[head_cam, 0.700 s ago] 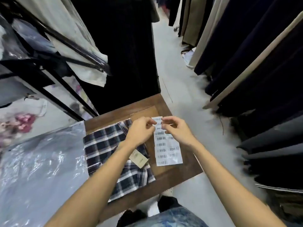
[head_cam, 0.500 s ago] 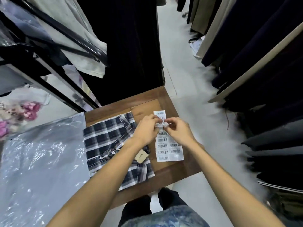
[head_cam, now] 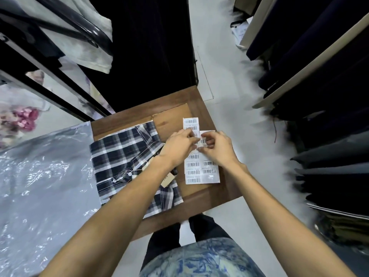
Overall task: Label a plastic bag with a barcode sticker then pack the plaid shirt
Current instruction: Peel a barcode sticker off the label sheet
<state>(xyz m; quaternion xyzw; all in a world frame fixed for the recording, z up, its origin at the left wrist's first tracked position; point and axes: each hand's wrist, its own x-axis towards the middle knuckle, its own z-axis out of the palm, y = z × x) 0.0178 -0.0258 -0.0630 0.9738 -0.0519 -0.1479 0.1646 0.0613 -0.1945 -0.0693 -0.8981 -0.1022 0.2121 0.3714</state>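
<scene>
A white sheet of barcode stickers (head_cam: pixel 199 169) lies on the right part of a small wooden table (head_cam: pixel 199 198). My left hand (head_cam: pixel 177 146) presses down on the sheet's middle. My right hand (head_cam: pixel 217 148) pinches one barcode sticker (head_cam: pixel 203 141) between thumb and fingers, lifted off the sheet. A folded navy and white plaid shirt (head_cam: pixel 121 156) with a tan hang tag (head_cam: pixel 166 179) lies on the table's left half, under my left forearm. A clear plastic bag (head_cam: pixel 40 186) lies spread to the left of the shirt.
Dark hanging garments (head_cam: pixel 319 76) line the right side of the narrow aisle. A black clothes rack (head_cam: pixel 60 33) with light garments stands at upper left, and a dark garment (head_cam: pixel 149 47) hangs behind the table. Grey floor (head_cam: pixel 229 86) runs ahead.
Both hands have moved down the sticker sheet toward its middle. My right hand now holds one sticker peeled up from the sheet. The camera has tilted further down.
</scene>
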